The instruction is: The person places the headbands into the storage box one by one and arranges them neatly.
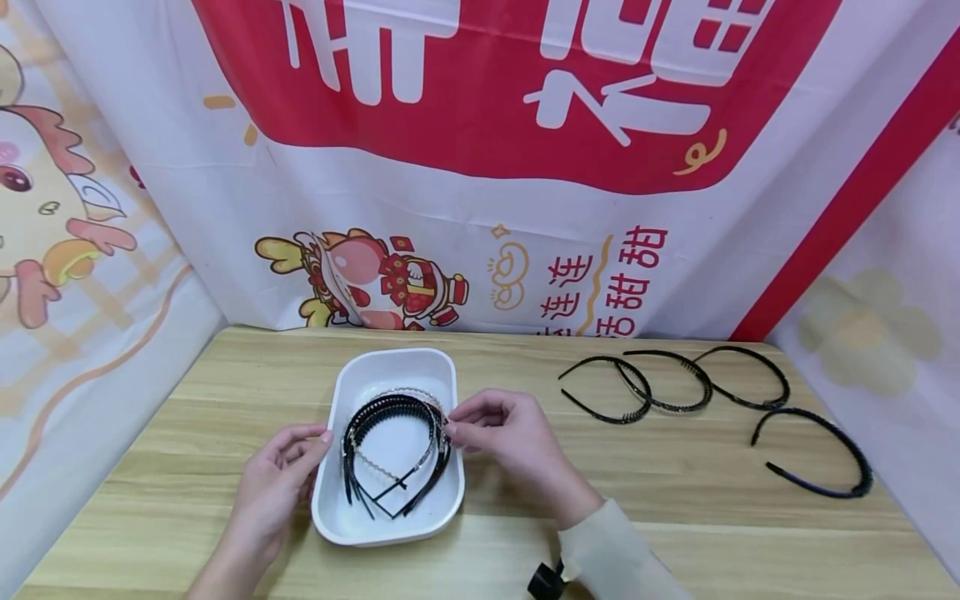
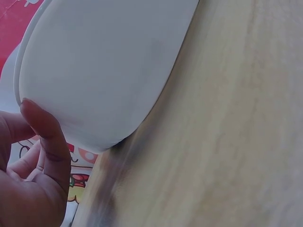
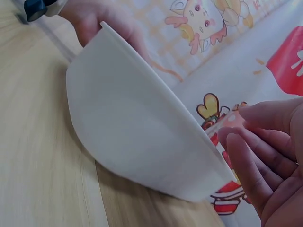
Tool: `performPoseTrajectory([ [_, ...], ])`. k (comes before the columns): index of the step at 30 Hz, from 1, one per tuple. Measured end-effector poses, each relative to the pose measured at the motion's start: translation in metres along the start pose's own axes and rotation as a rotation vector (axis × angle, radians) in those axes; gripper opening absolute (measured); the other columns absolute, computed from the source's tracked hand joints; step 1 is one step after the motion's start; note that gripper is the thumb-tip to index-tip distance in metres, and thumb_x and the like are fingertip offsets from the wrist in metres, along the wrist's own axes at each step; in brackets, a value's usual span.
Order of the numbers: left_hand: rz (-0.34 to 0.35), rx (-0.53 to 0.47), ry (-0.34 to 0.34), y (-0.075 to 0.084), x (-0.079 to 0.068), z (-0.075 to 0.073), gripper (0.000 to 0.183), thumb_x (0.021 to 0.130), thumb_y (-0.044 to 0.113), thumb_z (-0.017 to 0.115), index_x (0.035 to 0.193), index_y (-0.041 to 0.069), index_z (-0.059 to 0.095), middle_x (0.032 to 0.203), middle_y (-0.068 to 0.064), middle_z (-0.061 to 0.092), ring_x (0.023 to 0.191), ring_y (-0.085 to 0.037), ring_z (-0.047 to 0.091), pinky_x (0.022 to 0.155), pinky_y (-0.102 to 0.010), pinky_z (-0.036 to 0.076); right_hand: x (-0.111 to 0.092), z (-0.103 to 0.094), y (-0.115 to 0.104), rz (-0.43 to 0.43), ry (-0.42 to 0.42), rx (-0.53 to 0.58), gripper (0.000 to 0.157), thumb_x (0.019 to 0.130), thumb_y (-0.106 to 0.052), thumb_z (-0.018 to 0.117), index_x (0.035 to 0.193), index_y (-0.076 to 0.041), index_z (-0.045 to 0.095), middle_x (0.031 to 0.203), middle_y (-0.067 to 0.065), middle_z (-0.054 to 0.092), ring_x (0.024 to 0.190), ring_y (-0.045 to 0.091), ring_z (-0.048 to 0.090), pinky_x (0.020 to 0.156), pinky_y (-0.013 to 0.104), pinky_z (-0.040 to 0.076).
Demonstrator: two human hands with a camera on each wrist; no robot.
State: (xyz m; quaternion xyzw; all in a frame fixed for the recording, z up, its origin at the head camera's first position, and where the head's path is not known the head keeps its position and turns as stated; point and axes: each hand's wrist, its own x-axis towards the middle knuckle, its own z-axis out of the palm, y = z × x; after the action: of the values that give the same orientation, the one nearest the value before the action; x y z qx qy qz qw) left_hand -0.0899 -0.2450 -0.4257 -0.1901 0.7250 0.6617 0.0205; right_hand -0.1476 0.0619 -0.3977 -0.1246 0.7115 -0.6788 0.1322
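Observation:
A white plastic basin (image 1: pixel 387 533) stands on the wooden table, with several thin headbands (image 1: pixel 390 408) lying in it. Most of them are black and toothed; one or two look metallic and wavy. My left hand (image 1: pixel 279 479) holds the basin's left side, a fingertip at its rim; the left wrist view shows that hand (image 2: pixel 40 165) against the outer wall. Over the right rim reaches my right hand (image 1: pixel 510 437), its fingertips beside the headbands. In the right wrist view the thumb and forefinger of this hand (image 3: pixel 265 156) are apart, and no headband shows between them.
Three black headbands (image 1: pixel 678 406) lie in a row at the back right of the table, two of them overlapping. Another black headband (image 1: pixel 862 467) lies nearer the right edge. Printed cloth (image 1: pixel 480 242) hangs behind and at both sides.

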Motion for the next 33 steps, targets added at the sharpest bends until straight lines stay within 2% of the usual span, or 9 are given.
performPoseTrajectory([
  [8, -0.010, 0.018, 0.010, 0.001, 0.000, 0.001, 0.035, 0.104, 0.030, 0.074, 0.134, 0.017, 0.064, 0.095, 0.015, 0.072, 0.080, -0.008, 0.063, 0.067, -0.022, 0.055, -0.005, -0.019, 0.009, -0.003, 0.060, -0.072, 0.021, 0.090, -0.011, 0.085, 0.107, -0.002, 0.078, 0.099, 0.013, 0.080, 0.085, 0.020, 0.077, 0.081, 0.038, 0.068],
  [16, -0.012, 0.015, 0.010, 0.001, 0.001, 0.001, 0.032, 0.104, 0.030, 0.074, 0.133, 0.018, 0.064, 0.095, 0.015, 0.072, 0.080, -0.007, 0.062, 0.067, -0.022, 0.054, -0.010, -0.038, 0.017, 0.033, 0.114, -0.067, 0.023, 0.089, -0.010, 0.086, 0.108, 0.000, 0.077, 0.100, 0.014, 0.080, 0.085, 0.021, 0.078, 0.080, 0.041, 0.068],
  [21, -0.004, 0.008, 0.010, 0.001, 0.001, 0.002, 0.031, 0.104, 0.030, 0.074, 0.131, 0.018, 0.065, 0.094, 0.014, 0.072, 0.080, -0.008, 0.063, 0.066, -0.022, 0.054, -0.013, -0.051, 0.021, 0.044, 0.167, -0.094, 0.022, 0.089, -0.009, 0.086, 0.107, 0.000, 0.077, 0.099, 0.015, 0.080, 0.084, 0.022, 0.077, 0.077, 0.036, 0.067],
  [25, -0.001, 0.005, 0.010, 0.001, 0.000, 0.002, 0.030, 0.104, 0.029, 0.075, 0.130, 0.019, 0.066, 0.094, 0.014, 0.072, 0.079, -0.008, 0.063, 0.066, -0.022, 0.054, -0.015, -0.063, 0.026, 0.072, 0.218, -0.120, 0.019, 0.090, -0.008, 0.085, 0.106, -0.002, 0.078, 0.098, 0.013, 0.080, 0.083, 0.022, 0.077, 0.074, 0.033, 0.066],
  [33, 0.000, 0.003, 0.011, 0.000, 0.000, 0.002, 0.029, 0.103, 0.031, 0.075, 0.129, 0.020, 0.066, 0.094, 0.014, 0.072, 0.079, -0.008, 0.062, 0.066, -0.022, 0.053, -0.023, -0.089, 0.031, 0.128, 0.288, -0.111, 0.020, 0.091, -0.009, 0.085, 0.108, -0.002, 0.077, 0.098, 0.011, 0.080, 0.086, 0.028, 0.080, 0.074, 0.036, 0.067],
])
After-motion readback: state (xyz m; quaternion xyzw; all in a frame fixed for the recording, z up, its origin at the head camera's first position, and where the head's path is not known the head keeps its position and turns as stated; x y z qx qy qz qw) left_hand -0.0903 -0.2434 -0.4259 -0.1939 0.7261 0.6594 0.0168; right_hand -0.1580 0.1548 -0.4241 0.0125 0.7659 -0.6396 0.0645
